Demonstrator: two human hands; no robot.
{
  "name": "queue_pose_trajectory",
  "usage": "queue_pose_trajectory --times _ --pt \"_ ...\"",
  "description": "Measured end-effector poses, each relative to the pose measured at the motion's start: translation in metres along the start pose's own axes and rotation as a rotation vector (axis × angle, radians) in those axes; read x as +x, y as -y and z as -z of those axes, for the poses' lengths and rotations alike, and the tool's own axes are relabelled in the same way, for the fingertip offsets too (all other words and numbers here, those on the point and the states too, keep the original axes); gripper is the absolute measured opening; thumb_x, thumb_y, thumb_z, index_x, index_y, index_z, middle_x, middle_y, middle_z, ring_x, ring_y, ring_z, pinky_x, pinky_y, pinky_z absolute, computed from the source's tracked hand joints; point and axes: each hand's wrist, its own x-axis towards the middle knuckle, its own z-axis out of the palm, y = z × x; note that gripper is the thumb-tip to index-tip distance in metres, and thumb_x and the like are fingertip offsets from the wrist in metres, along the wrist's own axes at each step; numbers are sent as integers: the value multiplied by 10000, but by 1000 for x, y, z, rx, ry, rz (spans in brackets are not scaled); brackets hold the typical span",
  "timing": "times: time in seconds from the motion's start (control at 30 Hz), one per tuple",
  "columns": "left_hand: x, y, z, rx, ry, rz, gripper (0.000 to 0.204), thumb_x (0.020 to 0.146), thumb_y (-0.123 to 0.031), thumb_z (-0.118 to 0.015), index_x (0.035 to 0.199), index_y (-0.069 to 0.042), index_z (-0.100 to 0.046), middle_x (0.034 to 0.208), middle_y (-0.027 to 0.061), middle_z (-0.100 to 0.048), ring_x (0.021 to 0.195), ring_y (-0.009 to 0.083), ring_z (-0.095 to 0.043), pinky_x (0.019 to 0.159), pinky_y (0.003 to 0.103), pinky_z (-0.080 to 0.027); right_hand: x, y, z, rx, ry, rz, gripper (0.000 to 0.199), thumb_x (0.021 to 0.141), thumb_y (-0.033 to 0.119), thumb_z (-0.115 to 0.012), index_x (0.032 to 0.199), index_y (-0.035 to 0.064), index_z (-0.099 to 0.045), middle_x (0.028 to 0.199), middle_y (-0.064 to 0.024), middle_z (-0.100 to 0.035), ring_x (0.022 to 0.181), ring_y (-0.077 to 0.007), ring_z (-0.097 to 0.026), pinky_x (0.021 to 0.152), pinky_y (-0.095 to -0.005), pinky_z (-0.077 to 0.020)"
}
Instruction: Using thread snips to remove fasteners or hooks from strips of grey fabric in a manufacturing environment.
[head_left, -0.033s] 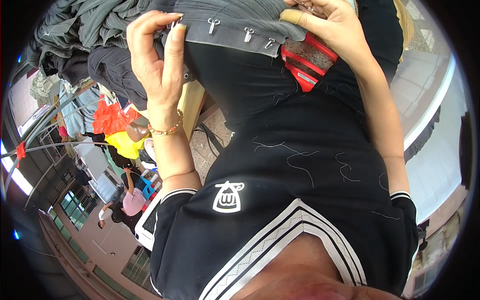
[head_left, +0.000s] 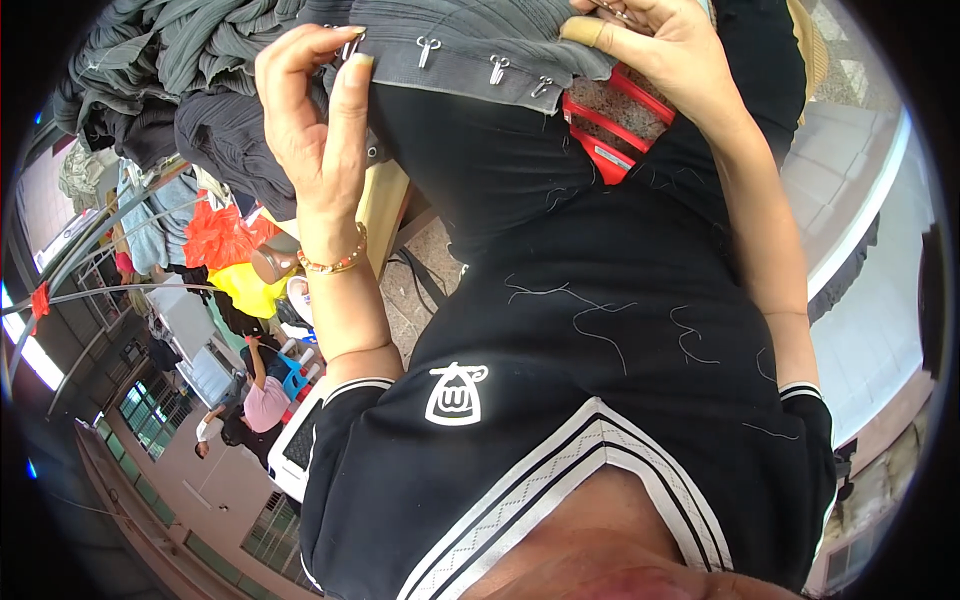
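Up top, both hands' fingers pinch the grey waistband: left hand, right hand.

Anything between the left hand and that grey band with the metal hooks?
Nothing visible. The left hand is already at the grey band, thumb and forefinger pinching its left end by the first metal hook. The right hand holds the band's other end.

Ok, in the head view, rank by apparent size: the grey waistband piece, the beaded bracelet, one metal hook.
1. grey waistband piece, by far the largest.
2. beaded bracelet.
3. metal hook, the smallest.
All lie similarly near the camera, so the order seems safe.
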Motion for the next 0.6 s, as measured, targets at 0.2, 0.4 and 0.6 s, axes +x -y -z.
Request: queue_pose_trajectory --times 0.2,0.4,0.6 --pt "-16 11 11 -128 24 61 166 980 19 -585 1144 -4 -579 1222 87 -530 1106 149 -538 1008 289 -423 14 27 -1 -72 -43 206 93 885 -1 -746 909 13 -657 732 71 -574 613 8 -487 536 -176 -368" --pt "-28 17 19 -61 -46 95 145 895 0 -703 1016 -14 -625 1032 90 -616 975 192 -592 898 297 -473 34 63 -12 -376 -118 516 102 871 -5 -758 903 4 -662 767 54 -623 677 2 -521 595 -161 -402" --pt "-54 30 37 -23 -135 189 121 893 12 -685 999 -2 -630 1018 97 -611 966 197 -600 880 293 -485 63 67 -48 -523 -44 661 111 847 -4 -755 904 -27 -663 775 49 -579 701 -16 -488 608 -195 -408"
